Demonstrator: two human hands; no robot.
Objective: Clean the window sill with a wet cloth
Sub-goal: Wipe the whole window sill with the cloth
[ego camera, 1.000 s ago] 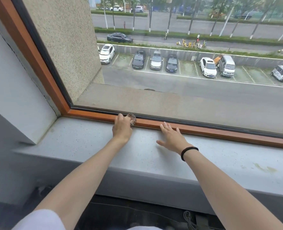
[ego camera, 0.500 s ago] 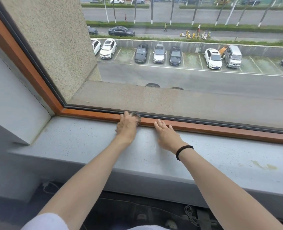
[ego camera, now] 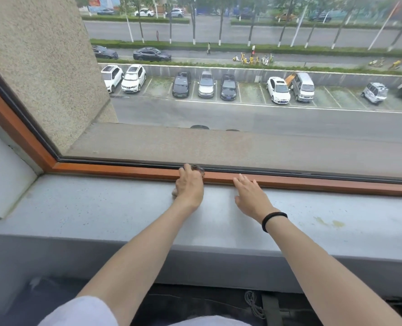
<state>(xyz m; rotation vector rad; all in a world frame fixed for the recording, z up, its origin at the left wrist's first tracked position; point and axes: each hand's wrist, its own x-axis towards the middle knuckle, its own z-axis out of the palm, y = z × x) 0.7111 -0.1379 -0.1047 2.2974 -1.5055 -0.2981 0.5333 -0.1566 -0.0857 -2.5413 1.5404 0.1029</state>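
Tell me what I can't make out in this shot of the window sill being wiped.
Head view, the only one:
- cloth: mostly hidden under the left hand; only scraps show, so its size and wetness are unclear.
- window sill: right end cut off by the picture's edge.
- yellowish mark on the sill: too small to tell stain from damage.
- Space under the sill: dark, cords there barely readable.

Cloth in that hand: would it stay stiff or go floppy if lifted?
Probably floppy: the cloth is scrunched small under the left hand, only bits showing. Likely light, since one hand covers it. May slide easily along the window frame.
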